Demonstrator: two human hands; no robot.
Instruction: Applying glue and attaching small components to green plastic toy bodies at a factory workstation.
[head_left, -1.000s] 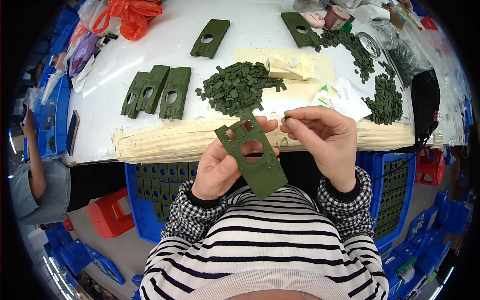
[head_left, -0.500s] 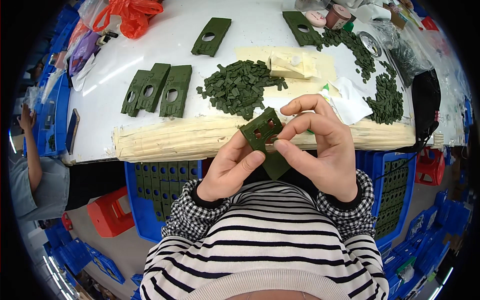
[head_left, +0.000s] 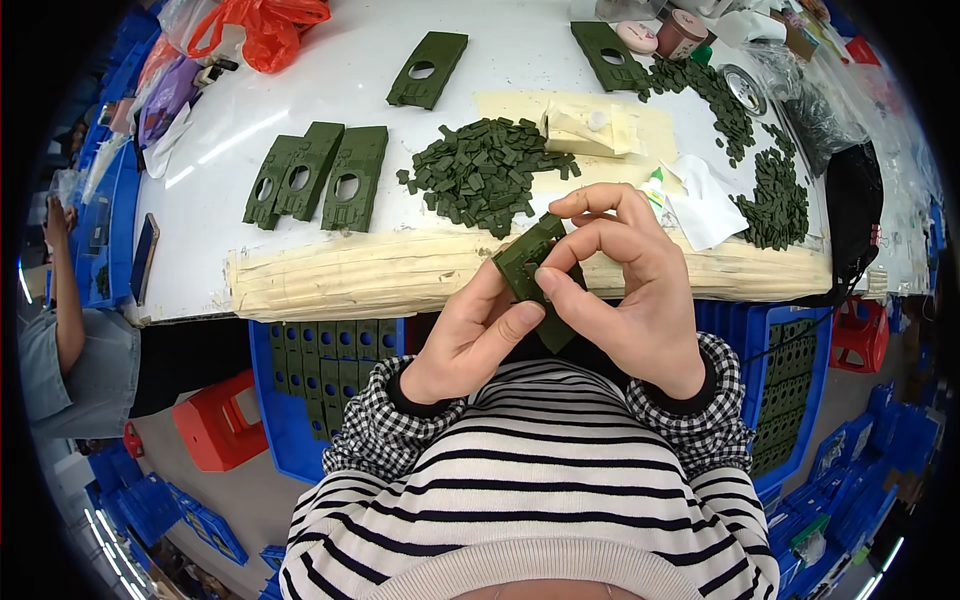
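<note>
My left hand (head_left: 455,345) grips a dark green plastic model tank hull (head_left: 523,258) between thumb and fingers, tilted above the table's near edge. Against the hull's face, the thumb and forefinger of my right hand (head_left: 640,315) press together in a pinch. Whatever they hold is too small or too covered to make out; the other right fingers curl above. Beyond my hands lies a heap of small green plastic pieces (head_left: 480,175). A small white bottle with a green tip (head_left: 655,187) rests to the right, beside a crumpled white tissue (head_left: 708,205).
More green hulls (head_left: 355,180) lie at the left and one hull (head_left: 428,70) at the back. Loose pieces (head_left: 775,200) spread along the right. Blue crates (head_left: 290,430) of hulls stand below the table edge. A red stool (head_left: 220,425) and another person's arm (head_left: 65,290) are at left.
The hull has turned, so its face with the openings shows less. My right hand has shifted slightly left, its thumb and forefinger now closed against the hull.
</note>
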